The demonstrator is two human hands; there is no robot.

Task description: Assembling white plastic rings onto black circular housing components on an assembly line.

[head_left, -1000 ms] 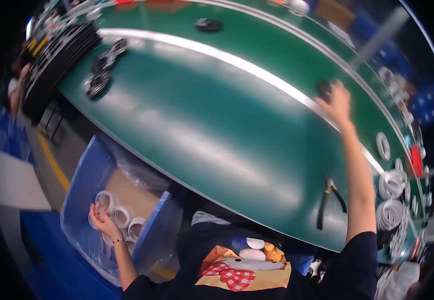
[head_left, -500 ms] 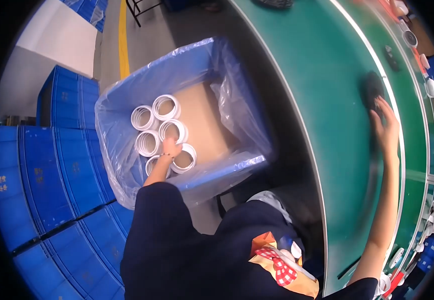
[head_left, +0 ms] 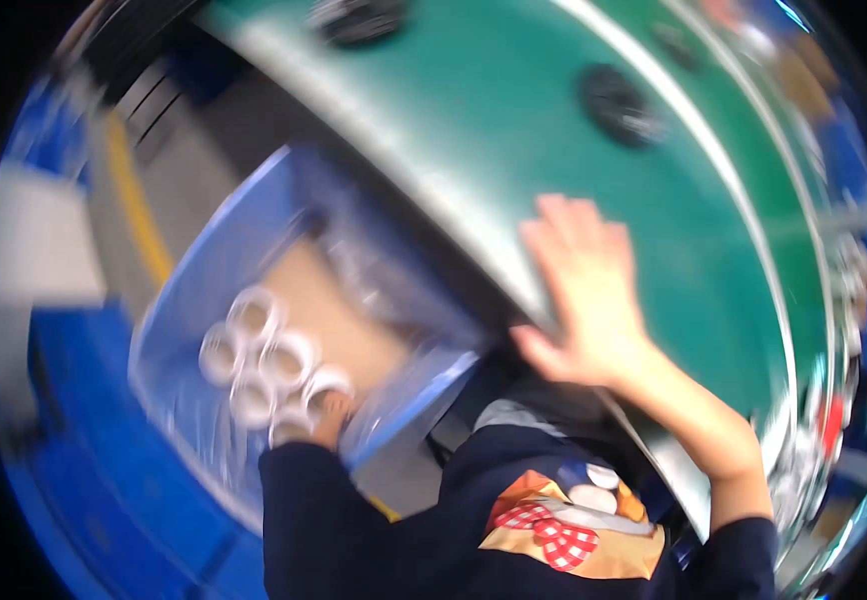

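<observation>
My right hand (head_left: 589, 290) is spread open with nothing in it, over the near edge of the green conveyor belt (head_left: 494, 130). My left hand (head_left: 332, 418) is down inside the blue plastic-lined bin (head_left: 209, 240), beside the nearest white rings; blur hides its fingers. Several white ring-shaped parts (head_left: 287, 361) stand in a cluster on the tan cardboard (head_left: 329, 300) at the bin's bottom. A dark round part (head_left: 619, 105) lies on the belt beyond my right hand, and another dark part (head_left: 359, 18) lies farther to the left.
Blue crates (head_left: 104, 450) line the left side. A yellow floor line (head_left: 139, 210) runs behind the bin. White and red items lie blurred along the belt's far right side. A grey bar (head_left: 859, 215) juts in at the right.
My right hand has left the dark part on the belt and come back to the near edge, spread open. The view has turned right; my left hand has moved toward the bin's near side.
</observation>
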